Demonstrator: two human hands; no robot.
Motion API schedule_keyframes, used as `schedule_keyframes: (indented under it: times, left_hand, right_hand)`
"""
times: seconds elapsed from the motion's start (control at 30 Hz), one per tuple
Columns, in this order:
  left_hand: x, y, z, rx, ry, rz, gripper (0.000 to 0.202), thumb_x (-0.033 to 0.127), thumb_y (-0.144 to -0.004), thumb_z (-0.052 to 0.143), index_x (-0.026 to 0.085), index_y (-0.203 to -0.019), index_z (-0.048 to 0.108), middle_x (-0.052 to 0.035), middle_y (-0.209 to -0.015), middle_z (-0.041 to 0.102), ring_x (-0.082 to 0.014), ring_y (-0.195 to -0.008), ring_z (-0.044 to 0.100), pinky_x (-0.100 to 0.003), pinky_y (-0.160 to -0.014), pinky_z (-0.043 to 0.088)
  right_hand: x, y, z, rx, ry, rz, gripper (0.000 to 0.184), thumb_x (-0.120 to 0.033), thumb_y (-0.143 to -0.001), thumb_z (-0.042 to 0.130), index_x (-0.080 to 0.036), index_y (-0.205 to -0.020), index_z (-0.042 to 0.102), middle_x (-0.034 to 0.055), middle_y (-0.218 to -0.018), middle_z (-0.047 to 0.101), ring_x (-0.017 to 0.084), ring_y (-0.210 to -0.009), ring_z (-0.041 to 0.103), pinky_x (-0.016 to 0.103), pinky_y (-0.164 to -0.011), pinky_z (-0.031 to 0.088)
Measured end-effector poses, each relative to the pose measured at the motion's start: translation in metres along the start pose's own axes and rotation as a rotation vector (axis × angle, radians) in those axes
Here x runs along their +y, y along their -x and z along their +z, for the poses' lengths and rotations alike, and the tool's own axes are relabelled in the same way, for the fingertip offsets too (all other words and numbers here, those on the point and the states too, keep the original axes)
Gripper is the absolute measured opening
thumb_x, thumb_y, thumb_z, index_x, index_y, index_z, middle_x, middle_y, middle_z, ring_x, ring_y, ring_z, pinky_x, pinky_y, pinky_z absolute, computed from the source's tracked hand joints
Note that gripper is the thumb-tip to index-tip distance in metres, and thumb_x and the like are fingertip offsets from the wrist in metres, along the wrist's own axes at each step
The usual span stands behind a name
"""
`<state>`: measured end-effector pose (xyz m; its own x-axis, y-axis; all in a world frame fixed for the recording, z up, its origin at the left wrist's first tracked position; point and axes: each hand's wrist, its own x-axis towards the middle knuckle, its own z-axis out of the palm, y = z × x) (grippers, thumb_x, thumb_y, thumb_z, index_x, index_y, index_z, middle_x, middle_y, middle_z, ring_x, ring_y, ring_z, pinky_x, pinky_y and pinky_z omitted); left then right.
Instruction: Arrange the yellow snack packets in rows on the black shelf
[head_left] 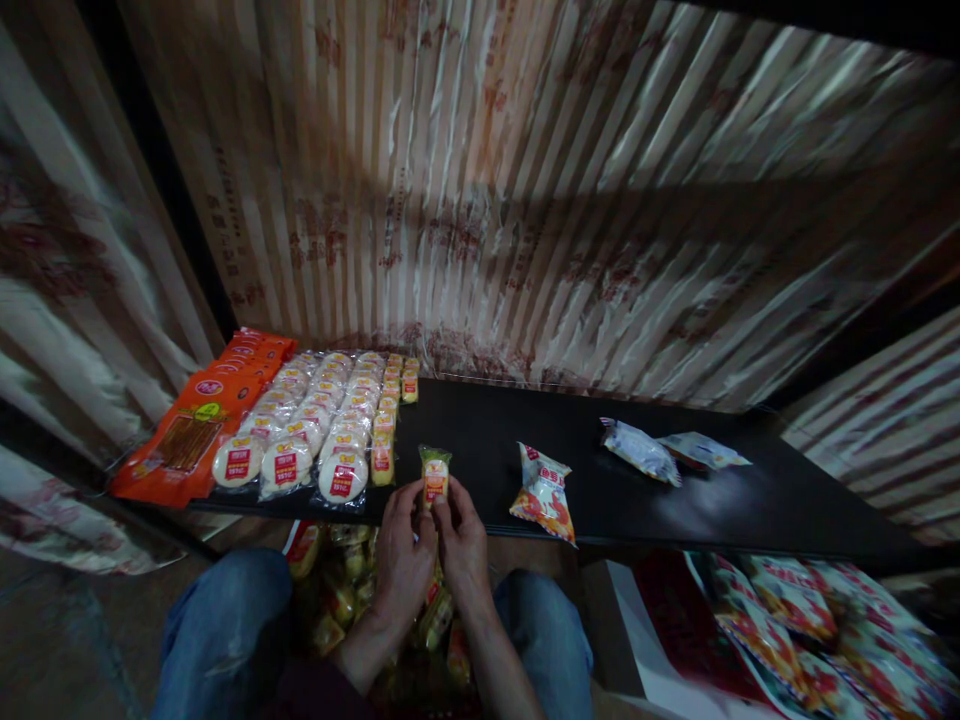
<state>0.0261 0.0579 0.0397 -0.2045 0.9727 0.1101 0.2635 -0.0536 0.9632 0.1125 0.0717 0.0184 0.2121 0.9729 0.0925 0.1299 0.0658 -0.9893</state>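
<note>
Both my hands hold one small yellow-and-red snack packet [435,475] upright at the front edge of a black shelf [675,500]. My left hand [403,555] pinches its left side and my right hand [461,545] pinches its right side. Just left of the packet runs a column of similar small yellow packets [388,420]. Beside them lie rows of round white cakes in clear wrappers with red labels [315,425]. Orange flat packets [199,425] are stacked at the far left.
An orange-and-white snack bag [544,492] stands right of my hands. Two pale wrapped packets [660,450] lie further right. More small yellow packets [337,590] sit between my knees below the shelf. A box of red-patterned bags [795,630] is at lower right. Striped cartons form the back wall.
</note>
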Motion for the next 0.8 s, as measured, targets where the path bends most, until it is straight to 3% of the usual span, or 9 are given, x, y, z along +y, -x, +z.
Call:
schedule_keyframes:
  times: [0.33, 0.6, 0.8]
  left_hand:
    - [-0.002, -0.033, 0.011, 0.025, 0.030, -0.100, 0.036, 0.021, -0.077, 0.045, 0.017, -0.111, 0.057, -0.0106, -0.118, 0.060, -0.0211, -0.113, 0.053, -0.039, -0.100, 0.038]
    - [0.005, -0.068, 0.027, 0.054, 0.066, -0.118, 0.037, 0.028, -0.081, 0.045, 0.014, -0.113, 0.056, -0.0143, -0.122, 0.058, -0.0229, -0.117, 0.051, -0.040, -0.104, 0.035]
    - [-0.001, -0.089, 0.034, 0.063, 0.103, -0.131, 0.036, 0.023, -0.078, 0.046, 0.016, -0.111, 0.060, -0.0113, -0.129, 0.055, -0.0260, -0.127, 0.043, -0.042, -0.110, 0.029]
  right_hand:
    - [0.005, -0.036, 0.015, 0.015, 0.092, -0.011, 0.048, -0.042, -0.080, 0.051, -0.015, -0.119, 0.056, 0.0110, -0.109, 0.067, 0.023, -0.096, 0.064, 0.033, -0.086, 0.048]
    - [0.016, -0.075, 0.030, 0.067, 0.018, -0.066, 0.043, -0.031, -0.076, 0.052, -0.017, -0.115, 0.060, 0.0069, -0.103, 0.070, 0.020, -0.089, 0.064, 0.030, -0.082, 0.049]
    - [0.021, -0.103, 0.039, 0.069, 0.034, -0.085, 0.044, -0.034, -0.075, 0.050, -0.016, -0.114, 0.060, 0.0077, -0.109, 0.067, 0.020, -0.098, 0.061, 0.031, -0.089, 0.046]
